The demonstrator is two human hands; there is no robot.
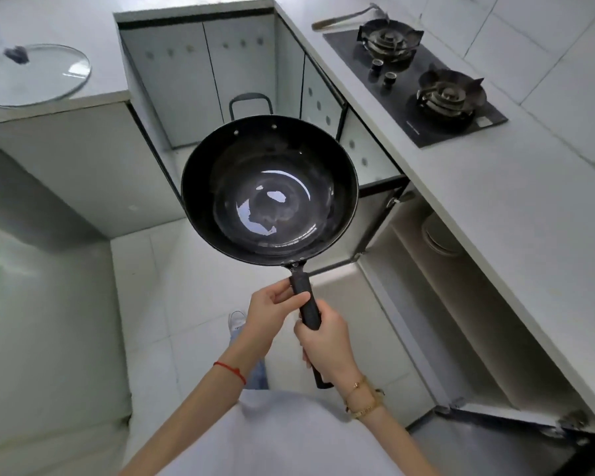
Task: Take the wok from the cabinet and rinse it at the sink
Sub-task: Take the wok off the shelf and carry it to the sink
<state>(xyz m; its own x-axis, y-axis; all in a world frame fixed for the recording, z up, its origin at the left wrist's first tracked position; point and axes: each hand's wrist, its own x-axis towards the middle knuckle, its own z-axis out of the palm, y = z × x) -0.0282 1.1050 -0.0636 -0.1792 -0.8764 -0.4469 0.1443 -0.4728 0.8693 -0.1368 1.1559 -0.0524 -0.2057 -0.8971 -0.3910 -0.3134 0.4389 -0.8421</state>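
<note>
A black wok (268, 190) with a long black handle and a small loop handle on its far rim hangs level in mid-air over the floor, its shiny inside empty. My right hand (327, 348) is wrapped around the lower part of the long handle. Higher up the handle, close to the bowl, my left hand (272, 304) grips it with thumb and fingers. The cabinet (437, 304) under the right counter stands open, with its doors swung out. No sink is in view.
A two-burner gas hob (416, 84) sits in the right counter, a spatula (347, 17) behind it. A glass lid (31, 75) lies on the left counter. A pale plate (438, 235) rests inside the open cabinet. White tiled floor lies below.
</note>
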